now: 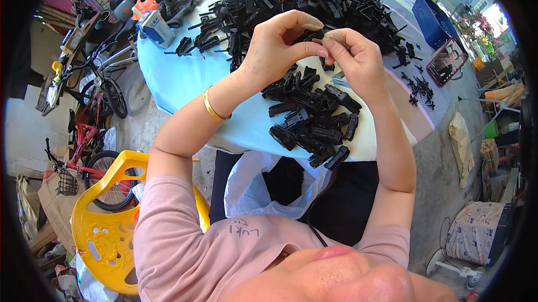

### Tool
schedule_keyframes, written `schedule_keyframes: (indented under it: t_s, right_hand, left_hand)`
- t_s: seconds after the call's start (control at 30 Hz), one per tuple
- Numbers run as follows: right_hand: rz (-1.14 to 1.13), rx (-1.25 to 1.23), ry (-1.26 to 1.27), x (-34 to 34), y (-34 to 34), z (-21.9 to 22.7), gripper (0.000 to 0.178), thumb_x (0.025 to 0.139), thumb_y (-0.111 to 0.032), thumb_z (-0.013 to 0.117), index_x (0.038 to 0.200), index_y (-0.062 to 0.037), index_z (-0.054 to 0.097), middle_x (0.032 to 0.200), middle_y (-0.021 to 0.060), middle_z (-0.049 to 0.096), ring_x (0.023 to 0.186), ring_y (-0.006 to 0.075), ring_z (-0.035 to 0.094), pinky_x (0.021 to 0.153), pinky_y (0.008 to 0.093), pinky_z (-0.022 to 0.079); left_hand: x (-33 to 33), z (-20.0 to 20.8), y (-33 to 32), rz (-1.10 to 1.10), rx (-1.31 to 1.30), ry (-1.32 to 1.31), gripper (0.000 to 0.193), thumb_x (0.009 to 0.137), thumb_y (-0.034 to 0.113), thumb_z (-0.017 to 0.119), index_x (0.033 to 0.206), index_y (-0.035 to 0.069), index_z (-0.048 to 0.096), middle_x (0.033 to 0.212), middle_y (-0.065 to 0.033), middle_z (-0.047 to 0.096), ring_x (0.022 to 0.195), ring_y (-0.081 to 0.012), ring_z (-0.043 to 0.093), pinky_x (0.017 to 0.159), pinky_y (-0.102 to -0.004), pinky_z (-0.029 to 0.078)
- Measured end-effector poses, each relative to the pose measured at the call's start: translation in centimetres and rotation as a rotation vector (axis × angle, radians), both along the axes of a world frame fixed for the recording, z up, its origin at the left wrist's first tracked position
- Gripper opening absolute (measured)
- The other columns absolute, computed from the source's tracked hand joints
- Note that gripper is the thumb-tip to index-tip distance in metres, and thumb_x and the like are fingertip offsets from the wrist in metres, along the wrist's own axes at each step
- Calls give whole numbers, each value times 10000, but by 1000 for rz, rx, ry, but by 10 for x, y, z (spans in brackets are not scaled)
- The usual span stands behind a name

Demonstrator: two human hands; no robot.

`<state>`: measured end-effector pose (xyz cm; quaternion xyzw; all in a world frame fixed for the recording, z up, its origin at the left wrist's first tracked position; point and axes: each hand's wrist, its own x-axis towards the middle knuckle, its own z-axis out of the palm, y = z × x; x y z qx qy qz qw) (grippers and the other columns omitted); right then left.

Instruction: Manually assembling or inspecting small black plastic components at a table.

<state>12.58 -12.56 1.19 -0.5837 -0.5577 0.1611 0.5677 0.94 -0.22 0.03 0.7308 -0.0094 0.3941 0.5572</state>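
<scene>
Above the middle of the tabletop (168,78), with its light blue covering on the left, your two bare hands meet at one small black plastic piece (309,36). Your left hand (283,44), with a gold-coloured bangle (210,106) on its wrist, pinches it between curved thumb and forefinger; your right hand (356,58) pinches from the other side, its fingertips drawn close together. Your fingers hide most of the piece, so you cannot tell its full shape here.

Beyond your hands spreads a wide heap of black plastic parts (314,5). Nearer to you, between your forearms, a smaller cluster of chunky black plastic parts (314,114) reaches the near edge. To your right lie scattered tiny black pieces (417,89), near a phone with a lit screen (448,62) and a dark blue plastic basket (434,21). At the far left stands a blue-and-white box (157,28).

Below the near edge, a white plastic bag (244,190) gapes open over dark contents. A yellow plastic chair (103,235) stands at your left.
</scene>
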Motion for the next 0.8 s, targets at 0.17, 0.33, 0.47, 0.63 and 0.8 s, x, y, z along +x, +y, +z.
schedule_keyframes:
  t_s: [0.17,0.33,0.47,0.63,0.8]
  right_hand:
    - [-68,-54,42,-3,-2,6,133,872,-122,539,887,-4,599,646,-19,551,542,10,430,478,154,327]
    - [-71,-84,63,-3,0,3,127,864,-125,542,877,-18,609,620,-32,534,521,3,400,458,157,296]
    - [-79,-129,0,2,2,-1,121,855,-120,548,868,-13,604,613,-29,524,542,17,418,484,166,319]
    - [23,-262,60,32,-4,9,155,827,-131,579,895,7,601,716,-17,560,617,40,479,563,181,384]
    - [-368,-493,-423,88,-14,1,246,745,-149,599,960,-35,630,821,89,643,767,154,617,706,265,472]
  left_hand:
    - [-7,2,0,61,91,144,310,722,-4,691,1005,-28,568,939,-52,603,868,-92,564,803,-231,473]
    - [0,-3,-2,188,245,-35,195,669,35,728,830,-10,626,763,-46,607,671,-100,569,624,-224,475]
    - [1,0,-4,285,436,-101,158,654,10,718,786,-9,633,750,-70,601,660,-157,592,581,-236,479]
    - [7,-6,1,106,175,109,278,674,47,728,925,12,615,783,-35,593,680,-107,563,623,-220,475]
    - [1,-3,1,-240,332,342,309,695,72,727,974,18,604,914,-13,610,804,-81,540,720,-233,456]
